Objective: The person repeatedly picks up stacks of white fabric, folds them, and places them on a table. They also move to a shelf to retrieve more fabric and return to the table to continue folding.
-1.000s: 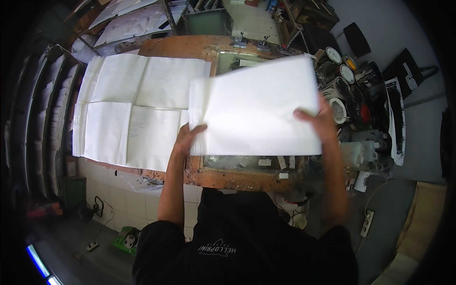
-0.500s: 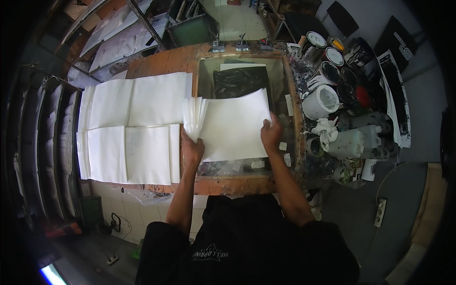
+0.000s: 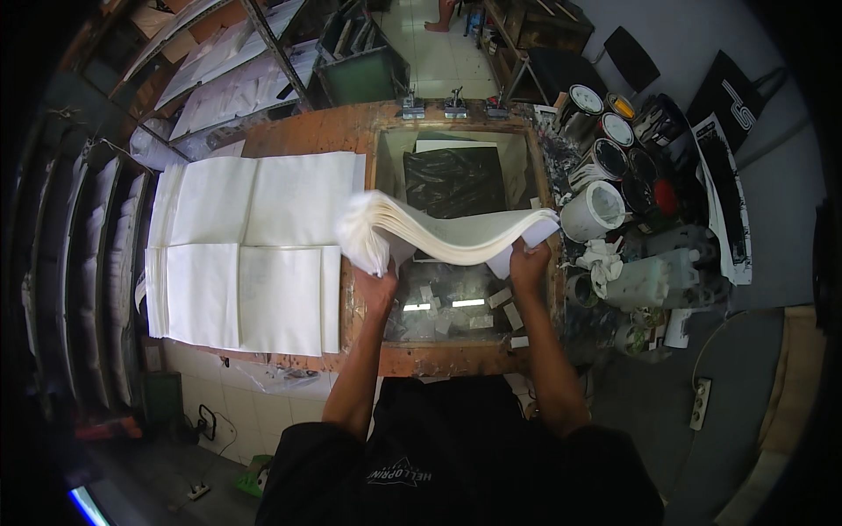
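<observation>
A thick stack of white sheets (image 3: 456, 249), paper or thin fabric, I cannot tell which, is held up over the glass panel (image 3: 430, 326) in the wooden table. Its middle sags and its layered near edge faces me. My left hand (image 3: 377, 289) is closed on the bunched left end, which is blurred. At the right end, my right hand (image 3: 530, 266) grips the stack, its fingers partly hidden by the sheets. Left of my hands lie two rows of flat white sheets (image 3: 289, 289), overlapping in piles.
Hinge clamps (image 3: 455, 105) line the table's far edge. Behind the stack, a dark plastic-like sheet (image 3: 452, 180) lies on the glass. Paint cans (image 3: 586, 99), a white bucket (image 3: 593, 210) and a translucent jerrycan (image 3: 653, 267) crowd the right side. A rack (image 3: 96, 263) stands at left.
The stack lay nearly flat half a second ago; now it is lifted and bowed, with its near edge raised. Both hands have shifted slightly. A bare foot has appeared at the far end of the floor.
</observation>
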`<state>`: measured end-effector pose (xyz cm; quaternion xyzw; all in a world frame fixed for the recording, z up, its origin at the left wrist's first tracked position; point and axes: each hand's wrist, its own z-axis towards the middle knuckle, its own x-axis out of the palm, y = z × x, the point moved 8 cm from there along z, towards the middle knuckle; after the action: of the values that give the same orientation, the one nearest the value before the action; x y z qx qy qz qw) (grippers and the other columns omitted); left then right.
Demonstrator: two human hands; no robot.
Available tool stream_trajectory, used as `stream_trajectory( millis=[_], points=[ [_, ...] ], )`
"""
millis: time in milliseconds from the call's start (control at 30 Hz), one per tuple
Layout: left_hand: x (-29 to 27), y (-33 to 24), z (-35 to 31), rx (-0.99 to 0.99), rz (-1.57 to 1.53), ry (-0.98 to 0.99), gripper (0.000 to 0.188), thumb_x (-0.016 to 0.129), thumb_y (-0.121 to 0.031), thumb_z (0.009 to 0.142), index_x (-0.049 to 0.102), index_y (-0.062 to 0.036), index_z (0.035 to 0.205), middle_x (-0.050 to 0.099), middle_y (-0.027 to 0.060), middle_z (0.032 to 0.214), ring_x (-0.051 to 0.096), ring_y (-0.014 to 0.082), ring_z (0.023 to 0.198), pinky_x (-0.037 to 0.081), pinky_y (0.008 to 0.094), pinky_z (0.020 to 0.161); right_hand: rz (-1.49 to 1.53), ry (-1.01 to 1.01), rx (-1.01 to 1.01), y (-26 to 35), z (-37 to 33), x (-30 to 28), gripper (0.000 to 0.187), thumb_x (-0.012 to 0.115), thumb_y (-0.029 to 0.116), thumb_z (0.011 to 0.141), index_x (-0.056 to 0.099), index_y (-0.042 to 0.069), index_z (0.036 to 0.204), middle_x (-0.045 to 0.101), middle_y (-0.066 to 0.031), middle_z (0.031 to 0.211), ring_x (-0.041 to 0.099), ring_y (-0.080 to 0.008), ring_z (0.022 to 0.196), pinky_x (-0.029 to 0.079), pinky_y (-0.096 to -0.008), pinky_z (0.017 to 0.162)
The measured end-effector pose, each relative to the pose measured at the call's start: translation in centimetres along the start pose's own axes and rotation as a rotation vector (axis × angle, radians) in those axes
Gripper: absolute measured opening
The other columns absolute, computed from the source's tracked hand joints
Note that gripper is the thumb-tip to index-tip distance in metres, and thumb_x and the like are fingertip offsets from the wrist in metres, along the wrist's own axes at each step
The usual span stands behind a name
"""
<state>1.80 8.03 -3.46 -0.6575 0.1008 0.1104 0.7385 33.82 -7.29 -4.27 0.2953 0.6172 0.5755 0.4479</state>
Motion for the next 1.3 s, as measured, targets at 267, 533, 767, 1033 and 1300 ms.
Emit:
stream_trajectory(
  millis=[267, 533, 767, 1033, 1300],
  points=[
    [0.2, 0.0, -3.0, -0.211, -0.098, 0.224, 0.049, 0.069, -0.010, 0.075, 0.053, 0.0084, 0.117, 0.061, 0.0221, 0.111, 0.059, 0.0298, 0.104, 0.045, 0.0391, 0.091, 0.004, 0.197, -0.049, 1.7, -3.8, -1.9, 0.033, 0.069, 0.012, 0.082, 0.063, -0.003, 0.111, 0.064, -0.0224, 0.112, 0.061, -0.0296, 0.108, 0.045, -0.0388, 0.094],
    [-2.5, 2.0, 2.2, 0.030, -0.107, 0.067, 0.060, 0.068, -0.012, 0.073, 0.045, 0.0075, 0.125, 0.062, 0.0222, 0.103, 0.061, 0.0288, 0.095, 0.049, 0.0391, 0.088, -0.421, 0.393, -0.201, 5.2, 1.1, -0.7, 0.022, 0.072, 0.011, 0.075, 0.070, -0.003, 0.092, 0.070, -0.0169, 0.077, 0.069, -0.0276, 0.072, 0.053, -0.0372, 0.068],
    [-1.6, 4.8, 3.8, -0.241, 0.238, 0.449, 0.068, 0.076, -0.017, 0.071, 0.049, 0.0039, 0.130, 0.065, 0.0200, 0.115, 0.067, 0.0277, 0.093, 0.054, 0.0372, 0.080, -0.346, 0.587, 0.281, -6.2, -0.3, 0.8, 0.032, 0.077, 0.017, 0.075, 0.070, -0.002, 0.099, 0.072, -0.0120, 0.086, 0.068, -0.0182, 0.072, 0.052, -0.0321, 0.068],
    [-0.8, 5.1, 3.4, -0.090, 0.446, 0.515, 0.103, 0.080, -0.033, 0.075, 0.017, 0.0093, 0.146, 0.039, 0.0322, 0.142, 0.042, 0.0393, 0.132, 0.037, 0.0409, 0.108, -0.355, 0.547, 0.311, -4.6, -1.3, 1.1, 0.039, 0.073, 0.026, 0.082, 0.066, -0.004, 0.105, 0.071, -0.0159, 0.095, 0.068, -0.0232, 0.082, 0.052, -0.0354, 0.076],
    [-1.4, 4.0, 2.5, -0.073, 0.409, 0.391, 0.118, 0.085, -0.032, 0.069, 0.007, 0.0003, 0.151, 0.028, 0.0328, 0.147, 0.035, 0.0441, 0.136, 0.034, 0.0485, 0.110, -0.597, 0.501, 0.141, -3.6, -1.7, 1.3, 0.030, 0.063, 0.023, 0.086, 0.067, 0.002, 0.107, 0.068, -0.0242, 0.100, 0.065, -0.0401, 0.097, 0.050, -0.0433, 0.085]
  ],
)
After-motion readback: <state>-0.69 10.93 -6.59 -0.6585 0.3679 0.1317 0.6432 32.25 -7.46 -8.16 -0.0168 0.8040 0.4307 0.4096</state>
